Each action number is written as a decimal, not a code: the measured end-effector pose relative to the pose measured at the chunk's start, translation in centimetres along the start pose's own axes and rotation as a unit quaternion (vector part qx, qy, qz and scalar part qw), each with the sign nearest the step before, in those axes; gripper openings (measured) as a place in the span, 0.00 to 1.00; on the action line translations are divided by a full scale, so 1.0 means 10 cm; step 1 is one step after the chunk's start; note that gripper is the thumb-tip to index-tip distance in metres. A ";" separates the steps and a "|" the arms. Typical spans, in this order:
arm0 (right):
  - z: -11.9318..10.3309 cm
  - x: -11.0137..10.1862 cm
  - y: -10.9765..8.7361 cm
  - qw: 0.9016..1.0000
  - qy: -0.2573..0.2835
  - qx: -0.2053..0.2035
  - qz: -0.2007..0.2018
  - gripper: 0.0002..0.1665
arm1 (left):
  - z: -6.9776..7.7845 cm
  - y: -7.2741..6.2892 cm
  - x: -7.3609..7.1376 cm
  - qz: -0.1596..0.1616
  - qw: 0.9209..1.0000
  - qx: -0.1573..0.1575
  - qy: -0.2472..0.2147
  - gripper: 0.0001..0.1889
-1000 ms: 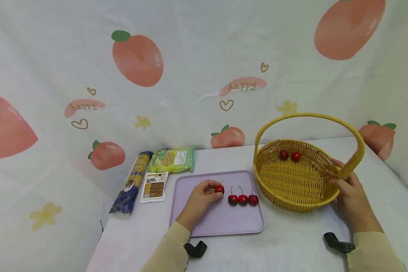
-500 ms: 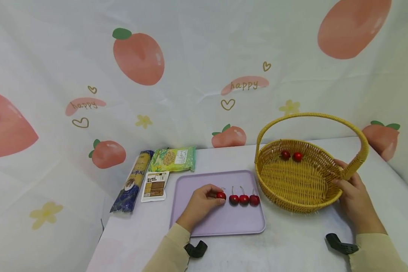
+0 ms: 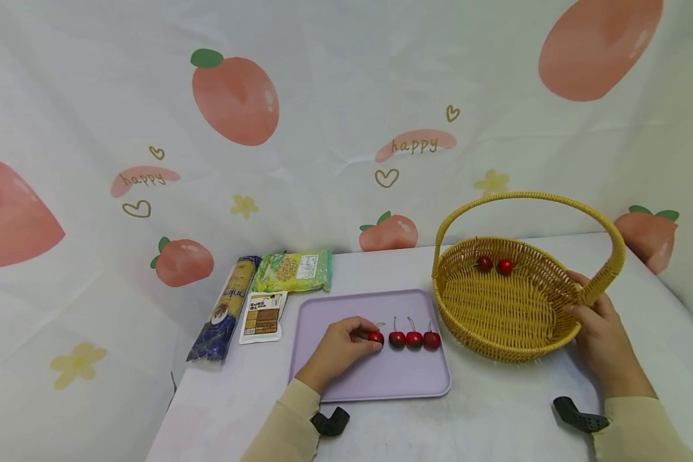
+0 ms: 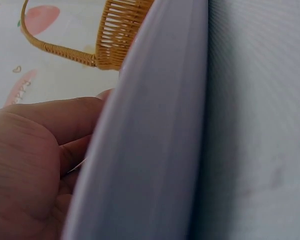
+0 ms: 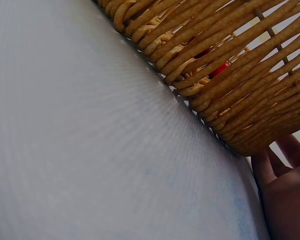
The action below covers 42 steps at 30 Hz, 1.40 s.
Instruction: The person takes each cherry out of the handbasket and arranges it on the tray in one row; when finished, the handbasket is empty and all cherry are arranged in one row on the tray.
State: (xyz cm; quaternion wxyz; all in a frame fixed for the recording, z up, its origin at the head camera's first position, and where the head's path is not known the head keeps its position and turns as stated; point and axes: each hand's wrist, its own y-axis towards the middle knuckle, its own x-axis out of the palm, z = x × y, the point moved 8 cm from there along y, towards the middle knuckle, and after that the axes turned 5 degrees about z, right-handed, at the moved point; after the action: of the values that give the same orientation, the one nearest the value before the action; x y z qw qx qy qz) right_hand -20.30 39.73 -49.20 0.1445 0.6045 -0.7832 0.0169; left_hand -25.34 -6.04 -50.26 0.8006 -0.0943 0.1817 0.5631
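Note:
My left hand [image 3: 341, 350] pinches a red cherry [image 3: 376, 337] by its side, low over the lilac tray [image 3: 375, 385]. Just right of it, three dark red cherries [image 3: 414, 340] stand in a row on the tray with stems up. In the left wrist view the tray's rim [image 4: 140, 130] hides the fingertips and the cherry. My right hand [image 3: 603, 337] grips the right rim of a yellow wicker basket [image 3: 496, 308], thumb inside, near the handle's base. Two cherries [image 3: 495, 265] lie at the back inside the basket. The right wrist view shows the basket's woven wall [image 5: 230, 70] beside the fingers.
Left of the tray lie a blue and gold long packet [image 3: 225, 311], a green packet [image 3: 293, 271] and a small white and brown pouch [image 3: 262, 317]. A printed curtain [image 3: 323, 128] hangs behind the white table [image 3: 468, 417]. The basket's tall handle [image 3: 525, 195] arches over it.
My left hand has brought its cherry slightly right and down, closer to the row on the tray. The right hand keeps its hold on the basket.

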 end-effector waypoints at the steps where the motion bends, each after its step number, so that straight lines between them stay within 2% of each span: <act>1: 0.00 0.00 0.00 1.000 0.000 0.001 0.000 0.36 | 0.00 0.00 0.00 0.000 1.000 0.001 -0.001 0.11; 17: 0.01 -0.02 0.01 1.000 -0.012 0.010 0.000 0.36 | 0.07 -0.02 -0.01 -0.001 1.000 0.029 -0.001 0.12; 25: 0.01 -0.02 0.00 1.000 -0.002 0.004 -0.004 0.36 | 0.04 -0.01 0.01 -0.001 1.000 0.016 0.015 0.11; 33: 0.02 -0.02 0.01 1.000 -0.003 0.010 -0.004 0.36 | 0.05 -0.02 0.01 0.002 1.000 0.023 0.009 0.12; 42: 0.01 -0.01 0.00 1.000 -0.002 0.003 -0.002 0.36 | 0.06 -0.02 0.02 0.004 1.000 0.017 0.025 0.11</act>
State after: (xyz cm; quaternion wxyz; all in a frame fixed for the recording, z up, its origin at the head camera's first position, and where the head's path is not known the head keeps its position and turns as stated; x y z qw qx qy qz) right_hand -20.33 39.82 -49.30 0.1410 0.6065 -0.7823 0.0177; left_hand -25.00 -5.73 -49.77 0.7950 -0.0936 0.2113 0.5609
